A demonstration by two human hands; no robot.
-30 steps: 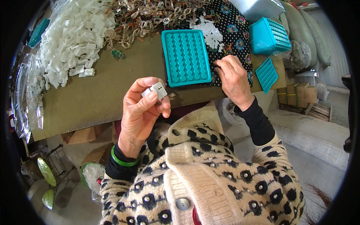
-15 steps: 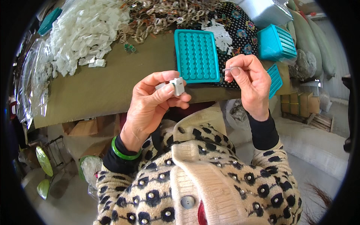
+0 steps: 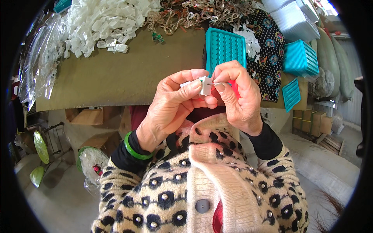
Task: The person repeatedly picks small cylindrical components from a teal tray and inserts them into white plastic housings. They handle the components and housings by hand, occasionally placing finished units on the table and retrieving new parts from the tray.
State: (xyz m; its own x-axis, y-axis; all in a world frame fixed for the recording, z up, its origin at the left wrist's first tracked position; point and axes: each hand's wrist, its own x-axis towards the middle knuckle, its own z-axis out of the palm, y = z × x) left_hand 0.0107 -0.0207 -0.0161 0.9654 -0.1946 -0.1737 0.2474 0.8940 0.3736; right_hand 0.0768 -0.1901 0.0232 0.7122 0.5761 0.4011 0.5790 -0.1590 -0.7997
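Between the thumb and fingers of my left hand is a small white plastic housing, with a bit of green showing at its edge. My right hand pinches a thin, pin-like piece, whose tip meets the right face of the housing. Both hands are close together above the front edge of the table. Just behind them lies a teal tray with rows of round pockets, its lower part hidden by my right hand.
White plastic pieces are heaped at the back left, beside coiled wires and small green boards. Stacked teal trays and clear trays stand at the right; another teal tray leans at the table's edge.
My right hand has come left and down with the thin piece, bringing it to the white housing in my left hand. The view has shifted, so the table appears moved.
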